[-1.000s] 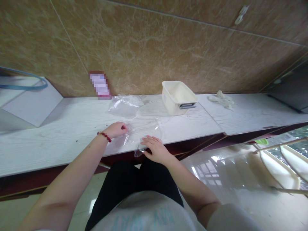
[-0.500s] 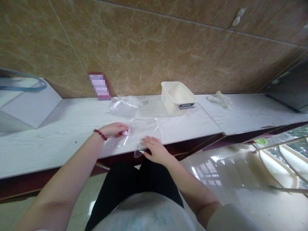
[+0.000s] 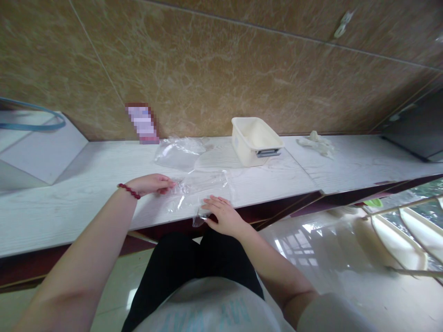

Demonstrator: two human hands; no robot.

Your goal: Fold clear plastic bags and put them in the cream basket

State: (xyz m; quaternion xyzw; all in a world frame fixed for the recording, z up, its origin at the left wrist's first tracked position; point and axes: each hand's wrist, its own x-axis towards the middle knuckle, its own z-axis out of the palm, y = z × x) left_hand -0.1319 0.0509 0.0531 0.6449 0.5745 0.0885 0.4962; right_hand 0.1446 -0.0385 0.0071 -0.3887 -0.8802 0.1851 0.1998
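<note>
A clear plastic bag [image 3: 188, 196] lies crinkled along the front of the white counter, and a small part of it hangs over the edge. My left hand [image 3: 152, 183], with a red bead bracelet at the wrist, has its fingers pinched together at the bag's left end. My right hand [image 3: 221, 213] rests on the bag's right front part, fingers stretched out and lying flat. Behind this bag, another piece of clear plastic [image 3: 182, 153] is spread near the wall.
A cream plastic bin [image 3: 242, 150] with a grey handle stands near the wall. Crumpled white gloves or cloth [image 3: 318, 145] lie to its right. On the left is a white box [image 3: 44, 157] with a blue strap [image 3: 41, 126]. A blurred card [image 3: 142, 123] leans against the wall.
My left hand has moved a little to the left along the bag. My right hand and the bag look almost unmoved.
</note>
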